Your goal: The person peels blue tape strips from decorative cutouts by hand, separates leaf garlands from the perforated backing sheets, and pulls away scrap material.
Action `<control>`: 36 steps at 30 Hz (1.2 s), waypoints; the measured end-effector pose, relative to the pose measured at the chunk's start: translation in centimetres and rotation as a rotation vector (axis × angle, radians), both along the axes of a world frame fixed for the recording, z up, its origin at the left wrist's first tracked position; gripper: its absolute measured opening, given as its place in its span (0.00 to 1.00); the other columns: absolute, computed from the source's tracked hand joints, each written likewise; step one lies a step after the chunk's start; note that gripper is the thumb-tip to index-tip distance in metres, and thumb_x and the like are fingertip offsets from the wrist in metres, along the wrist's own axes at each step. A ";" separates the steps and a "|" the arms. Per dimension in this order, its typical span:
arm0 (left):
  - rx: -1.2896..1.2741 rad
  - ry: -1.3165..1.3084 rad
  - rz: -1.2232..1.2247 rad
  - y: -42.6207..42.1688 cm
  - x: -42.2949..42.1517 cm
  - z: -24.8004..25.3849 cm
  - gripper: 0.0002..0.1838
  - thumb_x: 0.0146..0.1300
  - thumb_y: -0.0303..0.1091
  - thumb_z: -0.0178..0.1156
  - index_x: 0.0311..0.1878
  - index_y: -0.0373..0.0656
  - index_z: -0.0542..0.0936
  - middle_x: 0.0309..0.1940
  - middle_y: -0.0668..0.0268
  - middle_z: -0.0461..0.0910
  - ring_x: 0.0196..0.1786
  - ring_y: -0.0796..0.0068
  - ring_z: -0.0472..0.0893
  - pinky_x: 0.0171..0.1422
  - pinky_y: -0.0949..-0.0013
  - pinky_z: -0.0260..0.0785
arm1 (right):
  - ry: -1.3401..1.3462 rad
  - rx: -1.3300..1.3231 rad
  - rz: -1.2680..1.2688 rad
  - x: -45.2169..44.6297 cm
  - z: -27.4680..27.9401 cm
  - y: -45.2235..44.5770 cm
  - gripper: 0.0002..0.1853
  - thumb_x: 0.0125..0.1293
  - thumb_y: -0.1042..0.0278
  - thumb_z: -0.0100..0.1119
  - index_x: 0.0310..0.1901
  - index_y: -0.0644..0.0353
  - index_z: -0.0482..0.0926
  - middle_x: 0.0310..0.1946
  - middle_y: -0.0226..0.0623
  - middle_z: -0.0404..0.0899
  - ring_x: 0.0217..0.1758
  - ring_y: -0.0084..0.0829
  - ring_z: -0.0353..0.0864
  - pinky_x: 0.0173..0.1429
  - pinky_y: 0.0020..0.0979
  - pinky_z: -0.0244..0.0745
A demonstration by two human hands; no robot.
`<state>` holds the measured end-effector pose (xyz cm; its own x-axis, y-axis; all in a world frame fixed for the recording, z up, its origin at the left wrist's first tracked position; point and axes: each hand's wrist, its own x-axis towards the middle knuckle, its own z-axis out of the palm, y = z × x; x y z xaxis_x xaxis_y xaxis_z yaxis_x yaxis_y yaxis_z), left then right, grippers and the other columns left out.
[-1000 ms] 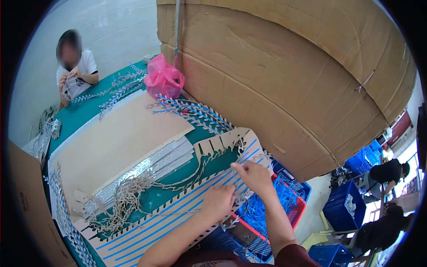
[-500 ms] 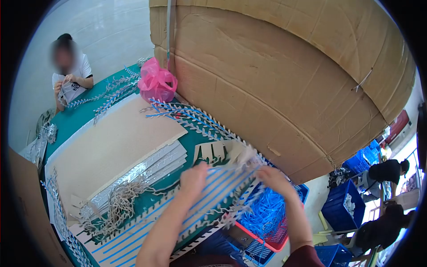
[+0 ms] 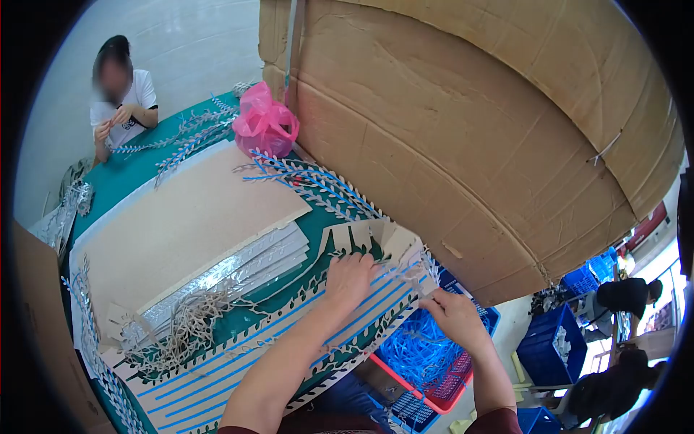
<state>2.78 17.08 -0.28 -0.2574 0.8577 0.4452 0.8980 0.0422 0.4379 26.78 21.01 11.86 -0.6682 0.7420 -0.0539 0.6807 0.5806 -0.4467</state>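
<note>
Head cam: striped sheet (image 3: 249, 343), pale w/ blue lines & leaf-cut edges, lies on the green worktop (image 3: 119, 173) in front of the wearer, R end near the red crate (image 3: 452, 398) of blue strips (image 3: 423, 347). L hand (image 3: 350, 278) rests palm-down on the sheet's upper part, fingers bent; can't tell if it's gripping. R hand (image 3: 454, 315) is at the sheet's R end, thumb & fingers close tog.; can't tell if pinching. Tangle of pale offcuts (image 3: 202, 315) lies just beside the upper edge.

Handling (judgement): prob. v. light, thin, bendy; blue lines maybe slick. Leaf cuts look fragile, could snag or tear. Best hold: flat, uncut bits at the ends, w/ other hand spread mid-sheet; avoid tugging leaf tips.
</note>
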 end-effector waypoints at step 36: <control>-0.355 -1.446 -0.355 -8.4 -1.2 2.9 0.11 0.75 0.33 0.54 0.49 0.38 0.82 0.41 0.65 0.85 0.40 0.77 0.80 0.47 0.71 0.71 | 0.367 0.150 -0.100 -5.5 -1.4 -4.3 0.08 0.63 0.67 0.71 0.38 0.61 0.85 0.31 0.44 0.84 0.35 0.47 0.86 0.39 0.44 0.78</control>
<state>1.62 8.66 2.64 -0.0420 0.9713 -0.2341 -0.2897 0.2124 0.9332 21.26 16.66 10.42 -0.5472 0.7857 0.2886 0.5482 0.5970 -0.5857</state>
